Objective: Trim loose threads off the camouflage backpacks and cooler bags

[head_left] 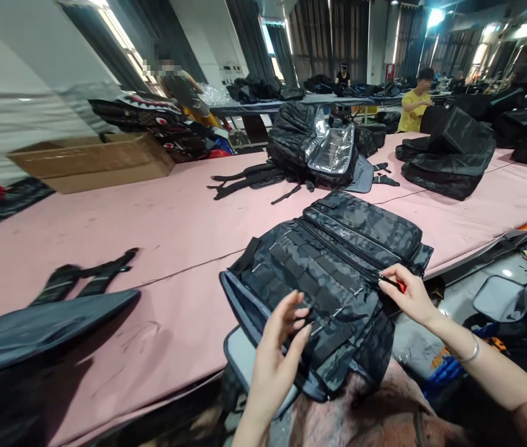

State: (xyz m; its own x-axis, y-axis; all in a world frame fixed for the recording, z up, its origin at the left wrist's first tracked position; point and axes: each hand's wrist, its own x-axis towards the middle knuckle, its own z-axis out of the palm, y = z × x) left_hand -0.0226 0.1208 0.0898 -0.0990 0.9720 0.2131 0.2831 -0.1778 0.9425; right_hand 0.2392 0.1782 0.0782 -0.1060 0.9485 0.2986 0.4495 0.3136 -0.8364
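Observation:
A dark camouflage backpack point(321, 273) lies across the table edge near me. Webbing strips and a long zipper point(337, 245) run over it, and its grey-lined opening point(249, 307) gapes toward the lower left. Above the webbing, my left hand point(282, 347) is open with curved, parted fingers. I cannot tell if its fingertips touch the cloth. At the right end of the zipper, my right hand point(403, 288) pinches a small black thing with a red part. Its kind is mostly hidden by the fingers.
Another black backpack point(295, 143) with silver lining lies farther back on the pink-covered table point(189, 223). Dark bags point(449, 155) are at the right, a cardboard box point(90, 161) at the left. A grey-topped bag point(49, 323) fills the lower left. A person in yellow point(414, 105) works beyond.

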